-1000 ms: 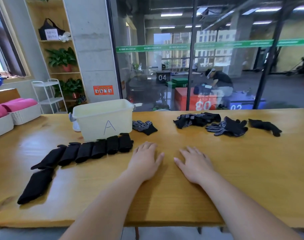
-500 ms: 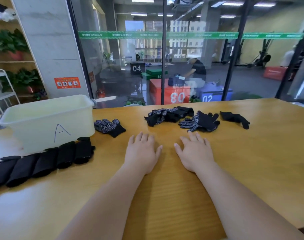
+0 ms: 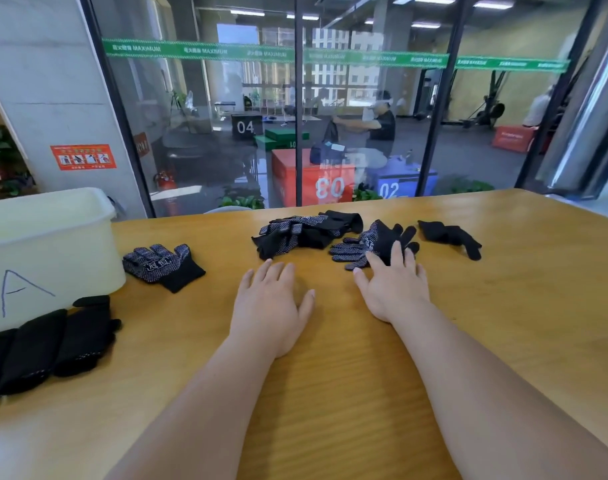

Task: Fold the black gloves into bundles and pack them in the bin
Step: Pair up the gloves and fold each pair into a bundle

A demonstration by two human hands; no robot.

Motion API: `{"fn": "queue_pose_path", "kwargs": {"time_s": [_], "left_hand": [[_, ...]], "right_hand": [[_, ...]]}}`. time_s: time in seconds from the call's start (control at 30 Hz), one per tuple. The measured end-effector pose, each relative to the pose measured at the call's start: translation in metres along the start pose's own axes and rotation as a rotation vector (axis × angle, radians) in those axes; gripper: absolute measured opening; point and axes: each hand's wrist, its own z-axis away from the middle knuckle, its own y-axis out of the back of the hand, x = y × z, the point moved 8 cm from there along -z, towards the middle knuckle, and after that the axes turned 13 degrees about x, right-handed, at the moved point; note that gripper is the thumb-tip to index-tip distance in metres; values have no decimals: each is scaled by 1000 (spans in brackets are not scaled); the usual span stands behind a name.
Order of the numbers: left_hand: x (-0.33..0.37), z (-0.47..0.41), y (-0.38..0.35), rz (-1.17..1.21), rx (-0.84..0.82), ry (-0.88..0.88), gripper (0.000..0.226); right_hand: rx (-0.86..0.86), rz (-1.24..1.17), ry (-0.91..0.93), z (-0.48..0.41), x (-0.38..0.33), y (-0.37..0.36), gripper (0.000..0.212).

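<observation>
Black dotted gloves lie in loose groups on the wooden table (image 3: 503, 306): a heap (image 3: 306, 232) at the middle back, a spread pair (image 3: 375, 242) right of it, one more glove (image 3: 449, 237) further right, and a pair (image 3: 162, 265) beside the bin. My right hand (image 3: 394, 289) lies flat with its fingertips on the near edge of the spread pair. Just short of the heap, my left hand (image 3: 273, 304) rests flat on the bare wood. A cream bin (image 3: 49, 251) marked "A" stands at the left. Folded black bundles (image 3: 43, 344) line up in front of it.
A glass wall runs along the table's far edge. Beyond the glass a person stands among numbered boxes. The table's right corner is at the upper right, with a metal door frame (image 3: 579, 116) behind it.
Both hands have slid forward toward the gloves, and the right fingertips now touch the spread pair. The view has turned to the right, so the bin and bundles sit further left.
</observation>
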Motion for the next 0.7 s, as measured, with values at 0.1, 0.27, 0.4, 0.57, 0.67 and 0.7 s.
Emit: {"fn": "queue_pose_path", "kwargs": {"time_s": [0.1, 0.27, 0.4, 0.57, 0.67, 0.7], "left_hand": [[3, -1, -2, 29, -9, -24, 72], [6, -3, -3, 78, -19, -56, 68], [11, -2, -1, 111, 1, -99, 69], [22, -3, 2, 132, 6, -170, 70], [50, -8, 0, 280, -11, -87, 64], [60, -10, -4, 296, -19, -87, 63]], "right_hand": [[-49, -14, 26, -5, -3, -8, 69], [22, -16, 90, 5, -10, 0, 63], [20, -62, 175, 28, -26, 9, 62], [30, -141, 294, 61, -42, 27, 61], [86, -415, 208, 61, -23, 44, 49], [129, -495, 163, 58, -11, 50, 42]]}}
